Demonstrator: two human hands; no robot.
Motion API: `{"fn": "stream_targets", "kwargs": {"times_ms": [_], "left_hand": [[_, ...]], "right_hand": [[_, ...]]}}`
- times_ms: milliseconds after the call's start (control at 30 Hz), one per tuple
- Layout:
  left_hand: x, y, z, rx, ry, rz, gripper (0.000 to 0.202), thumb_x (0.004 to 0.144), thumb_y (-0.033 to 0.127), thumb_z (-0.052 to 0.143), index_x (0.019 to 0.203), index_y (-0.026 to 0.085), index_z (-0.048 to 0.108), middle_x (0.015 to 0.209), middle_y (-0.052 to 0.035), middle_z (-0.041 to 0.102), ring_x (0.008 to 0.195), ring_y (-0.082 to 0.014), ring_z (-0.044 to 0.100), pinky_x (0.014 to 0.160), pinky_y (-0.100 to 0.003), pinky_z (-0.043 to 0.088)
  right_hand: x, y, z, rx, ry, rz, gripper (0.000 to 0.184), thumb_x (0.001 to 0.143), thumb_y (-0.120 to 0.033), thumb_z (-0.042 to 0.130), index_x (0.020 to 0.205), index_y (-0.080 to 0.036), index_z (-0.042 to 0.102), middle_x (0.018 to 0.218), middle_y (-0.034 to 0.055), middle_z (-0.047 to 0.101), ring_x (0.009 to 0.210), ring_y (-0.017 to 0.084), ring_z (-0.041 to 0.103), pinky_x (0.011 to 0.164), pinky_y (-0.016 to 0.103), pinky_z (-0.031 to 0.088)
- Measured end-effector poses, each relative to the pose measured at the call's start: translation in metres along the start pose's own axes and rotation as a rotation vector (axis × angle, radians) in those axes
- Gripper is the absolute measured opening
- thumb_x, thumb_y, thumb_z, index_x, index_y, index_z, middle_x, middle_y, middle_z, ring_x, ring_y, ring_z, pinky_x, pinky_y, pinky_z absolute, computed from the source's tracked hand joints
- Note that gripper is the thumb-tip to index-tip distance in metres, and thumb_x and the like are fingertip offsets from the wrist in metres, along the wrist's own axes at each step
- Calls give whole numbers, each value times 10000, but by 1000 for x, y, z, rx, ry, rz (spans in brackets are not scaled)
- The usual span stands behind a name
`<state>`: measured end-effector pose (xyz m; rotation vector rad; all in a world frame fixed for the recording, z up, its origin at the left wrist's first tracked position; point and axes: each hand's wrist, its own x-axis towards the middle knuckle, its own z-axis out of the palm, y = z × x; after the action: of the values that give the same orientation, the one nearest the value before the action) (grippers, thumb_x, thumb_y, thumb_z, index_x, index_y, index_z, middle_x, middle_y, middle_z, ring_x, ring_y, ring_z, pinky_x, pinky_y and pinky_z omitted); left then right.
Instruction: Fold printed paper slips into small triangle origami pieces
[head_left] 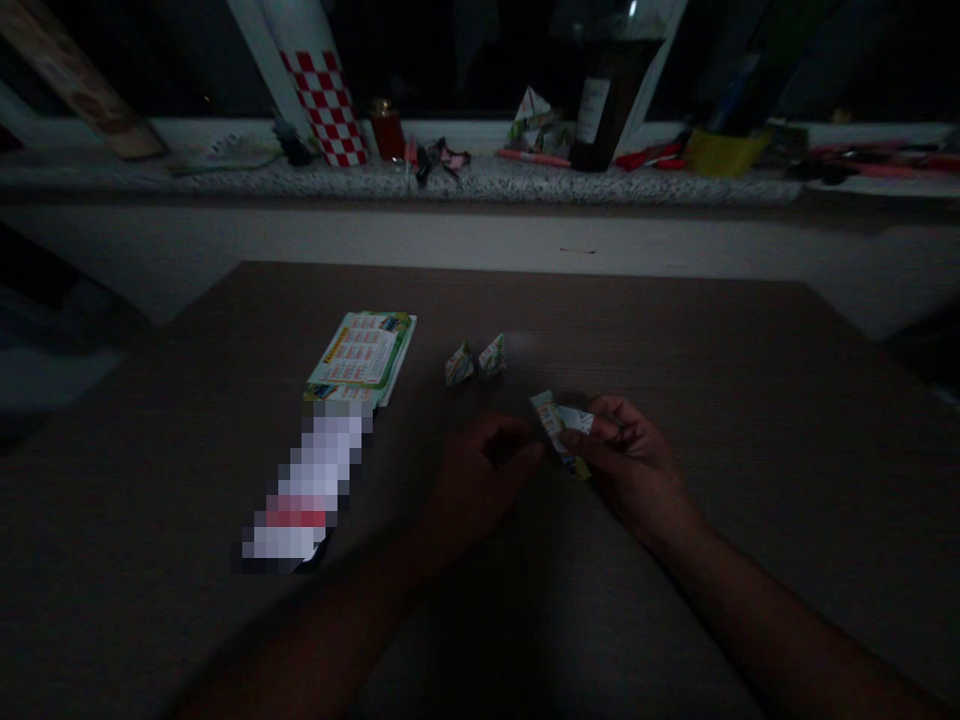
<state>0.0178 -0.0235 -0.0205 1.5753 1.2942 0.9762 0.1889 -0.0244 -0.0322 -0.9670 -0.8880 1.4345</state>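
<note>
Dim light covers a room with a dark window (465, 60) above a speckled stone windowsill (480, 186); on the sill stand a red-and-white checkered cylinder (326, 108), a small red bottle (387, 135) with a gold-coloured cap and a dark bottle (600, 115) with a white label; below the sill, a brown wood-grain table (690, 340) reaches toward the pale wall (360, 235).

From the head view, the right hand (637, 475) is over the near middle of the table, its thumb and fingers clamped on a folded calendar card (553, 422), which tilts with its printed face partly visible and a pale flap beside the thumb; the left hand (480, 475) is curled just beside that card, thumb and forefinger pointing at it; in this gloom I cannot tell whether those fingertips meet or touch the paper.

Beyond the left hand, two small folded paper pieces (492, 357) stand near each other on the table; to their left lies a stack of calendar cards (360, 350), printed with red date grids and green edges; a phone (311, 490) with a pixelated screen lies at the stack's near end.
</note>
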Motion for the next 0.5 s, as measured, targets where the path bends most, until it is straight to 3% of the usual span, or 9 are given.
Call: {"fn": "stream_targets", "kwargs": {"times_ms": [67,167,333,500], "left_hand": [[-2,-2,5,-151,-68,-85,152,782,278,638,843,142,667,812,-46,689,755,-165,622,696,-273,475],[-2,-2,10,-278,-80,-136,151,750,281,660,784,136,686,768,-40,685,724,-157,612,675,-258,454],[0,1,10,-380,-75,-221,112,688,243,683,711,133,684,690,-8,655,653,-128,570,623,-233,416],[0,2,9,-401,-47,-233,67,655,200,687,672,136,685,612,25,607,577,-92,504,564,-208,366]], "right_hand": [[-3,1,3,29,-3,1,315,688,-190,784,843,-226,512,721,-44,712,622,111,654,590,215,501],[-7,0,8,8,8,2,345,673,-210,800,865,-227,515,723,-42,722,624,108,658,607,211,506],[-10,-4,12,-103,28,21,441,621,-223,827,932,-225,515,689,-34,726,598,115,660,558,199,499],[-10,-4,13,-174,6,32,408,648,-222,798,963,-210,539,700,-21,726,579,107,648,528,193,494]]}}
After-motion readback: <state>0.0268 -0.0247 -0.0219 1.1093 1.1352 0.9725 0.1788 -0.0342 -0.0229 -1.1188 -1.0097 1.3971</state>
